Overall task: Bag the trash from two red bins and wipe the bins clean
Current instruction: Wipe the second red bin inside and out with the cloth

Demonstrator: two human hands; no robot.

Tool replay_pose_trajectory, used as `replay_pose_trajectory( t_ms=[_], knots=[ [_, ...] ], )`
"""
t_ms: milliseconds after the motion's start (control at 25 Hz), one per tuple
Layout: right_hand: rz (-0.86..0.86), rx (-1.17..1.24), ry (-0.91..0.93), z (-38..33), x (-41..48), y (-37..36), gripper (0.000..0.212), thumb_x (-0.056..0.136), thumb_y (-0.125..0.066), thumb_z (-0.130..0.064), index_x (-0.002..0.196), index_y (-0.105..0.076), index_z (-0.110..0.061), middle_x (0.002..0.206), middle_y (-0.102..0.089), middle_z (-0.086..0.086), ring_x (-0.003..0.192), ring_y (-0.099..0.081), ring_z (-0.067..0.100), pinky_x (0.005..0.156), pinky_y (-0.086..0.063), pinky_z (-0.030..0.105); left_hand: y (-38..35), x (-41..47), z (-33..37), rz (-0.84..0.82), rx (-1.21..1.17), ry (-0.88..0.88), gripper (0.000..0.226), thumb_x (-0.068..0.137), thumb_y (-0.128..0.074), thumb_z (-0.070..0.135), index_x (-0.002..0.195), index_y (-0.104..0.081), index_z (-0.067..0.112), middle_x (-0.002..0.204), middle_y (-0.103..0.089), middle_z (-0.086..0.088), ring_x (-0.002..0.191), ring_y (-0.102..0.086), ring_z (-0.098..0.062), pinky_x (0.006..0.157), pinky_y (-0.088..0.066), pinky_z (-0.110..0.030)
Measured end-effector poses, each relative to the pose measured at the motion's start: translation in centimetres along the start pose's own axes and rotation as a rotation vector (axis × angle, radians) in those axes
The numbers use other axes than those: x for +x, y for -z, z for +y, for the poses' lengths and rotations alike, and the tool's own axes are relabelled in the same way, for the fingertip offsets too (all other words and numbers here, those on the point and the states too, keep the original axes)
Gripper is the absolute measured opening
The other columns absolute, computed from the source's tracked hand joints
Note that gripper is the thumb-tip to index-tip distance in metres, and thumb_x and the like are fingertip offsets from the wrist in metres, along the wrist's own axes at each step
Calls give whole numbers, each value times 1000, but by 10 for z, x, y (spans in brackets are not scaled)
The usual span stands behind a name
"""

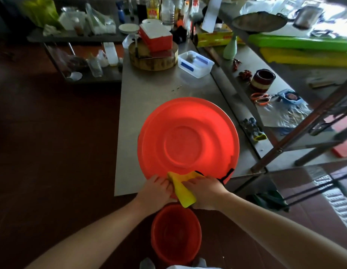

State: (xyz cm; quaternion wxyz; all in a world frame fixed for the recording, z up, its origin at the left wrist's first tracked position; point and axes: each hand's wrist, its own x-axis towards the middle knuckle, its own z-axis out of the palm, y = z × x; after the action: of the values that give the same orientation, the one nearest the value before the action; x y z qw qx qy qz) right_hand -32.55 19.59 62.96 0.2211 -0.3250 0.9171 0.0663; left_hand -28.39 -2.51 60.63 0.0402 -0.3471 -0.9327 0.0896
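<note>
Big red bin (188,140) sits bottom-up on the steel desk (149,90). At its near rim the right hand (206,191) has its grip closed on a yellow cloth (184,193). The left hand (156,188) is just beside it, but I can't tell its grip. A second red bin (176,233) stands upright on the dark floor below that rim. Behind the big bin is a clear tub (196,64) with something pale inside.

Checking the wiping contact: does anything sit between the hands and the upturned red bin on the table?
Only the yellow cloth, under the right hand at the red bin's near edge. The left hand rests on the bin beside it.
</note>
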Motion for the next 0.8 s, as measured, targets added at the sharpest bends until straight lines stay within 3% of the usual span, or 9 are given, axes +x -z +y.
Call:
replay_pose_trajectory(
  t_ms=[80,200,320,440,560,720,800],
  knots=[
    [-13,-35,39,14,-11,-1,68,77,-59,-66,138,-40,-41,132,-59,-8,126,-55,22,96,-49,42,0,-8,-14,32,71,-27,52,87,-53,66,94,-75,19,88,-73,3,83,-68,-18,82,-54,-33],
    [-154,-76,28,42,-23,8,74,72,-60,-73,136,-42,-41,131,-57,-6,125,-54,23,94,-51,44,8,-6,-25,54,190,-84,54,87,-53,67,96,-75,19,88,-73,2,83,-67,-19,88,-54,-34],
    [-314,-26,-32,59,-20,11,101,66,-46,-92,149,-37,-35,147,-48,-1,135,-45,26,105,-44,45,13,4,-17,76,179,-128,59,87,-51,70,95,-75,16,86,-71,-1,82,-64,-21,87,-52,-35],
    [-412,209,-199,47,-8,-6,133,51,-16,-108,160,-20,-31,165,-26,1,152,-21,27,121,-21,48,7,6,4,107,168,-159,62,86,-51,74,90,-76,17,82,-72,-2,80,-65,-21,86,-53,-36],
    [-326,274,-266,19,17,-37,113,69,-13,-98,161,-1,-33,170,-2,-2,156,6,26,122,-3,55,3,13,15,127,201,-227,60,86,-51,75,80,-74,20,74,-71,2,72,-64,-18,77,-53,-29],
    [-229,503,-270,15,66,-67,87,91,-29,-78,161,-3,-35,170,-3,-2,156,1,24,122,-6,56,-17,6,17,94,221,-304,55,86,-55,71,80,-76,21,77,-72,2,71,-67,-16,69,-54,-25],
    [-159,359,-259,30,78,-80,81,96,-32,-72,162,-9,-30,169,-9,-1,156,-3,24,123,-5,53,-27,-4,18,111,222,-312,55,86,-55,70,89,-79,20,87,-76,0,79,-71,-17,76,-57,-27]
  ],
)
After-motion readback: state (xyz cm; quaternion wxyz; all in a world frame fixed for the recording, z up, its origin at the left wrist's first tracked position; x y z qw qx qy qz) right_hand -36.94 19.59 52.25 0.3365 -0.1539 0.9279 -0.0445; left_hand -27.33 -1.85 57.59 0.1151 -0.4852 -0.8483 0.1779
